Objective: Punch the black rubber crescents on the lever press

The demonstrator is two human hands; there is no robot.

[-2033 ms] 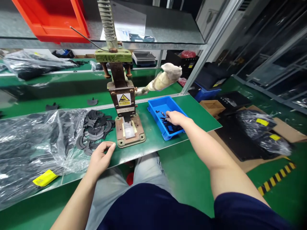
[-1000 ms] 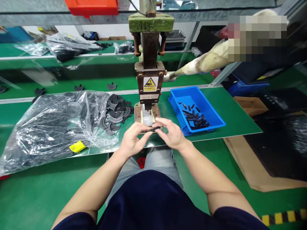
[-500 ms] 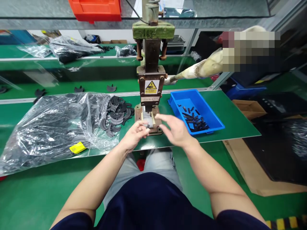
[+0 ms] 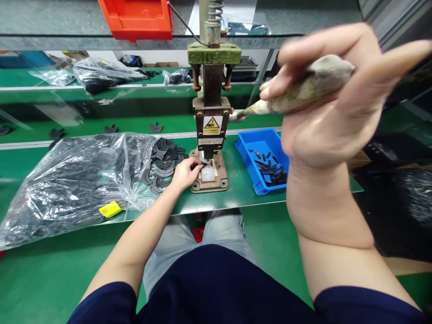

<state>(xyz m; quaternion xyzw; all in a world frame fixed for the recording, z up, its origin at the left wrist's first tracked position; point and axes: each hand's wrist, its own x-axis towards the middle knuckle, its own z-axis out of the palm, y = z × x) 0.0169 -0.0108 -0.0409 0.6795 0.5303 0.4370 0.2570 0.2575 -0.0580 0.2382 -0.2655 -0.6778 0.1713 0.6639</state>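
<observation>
In front of me stands a hand press (image 4: 212, 121) with a green top plate, a warning label and a rust-brown base. My left hand (image 4: 187, 173) is at the left of the base, thumb and fingers pinched at the die under the ram. A small dark piece (image 4: 204, 164) shows at its fingertips, mostly hidden. Raised at the right, my right hand (image 4: 327, 108) has its fingers curled around the tape-wrapped press lever (image 4: 303, 92), partly blurred. Curved black parts (image 4: 164, 162) lie in a pile left of the press.
A large clear plastic bag (image 4: 84, 180) of dark parts with a yellow tag covers the left bench. Right of the press, a blue bin (image 4: 251, 173) holds several small black pieces. An orange bin (image 4: 137, 18) sits on the shelf above. More curved parts (image 4: 155, 127) rest behind.
My right hand has moved from beside the die up and right onto the lever. My left hand has gone forward to the die with the small piece.
</observation>
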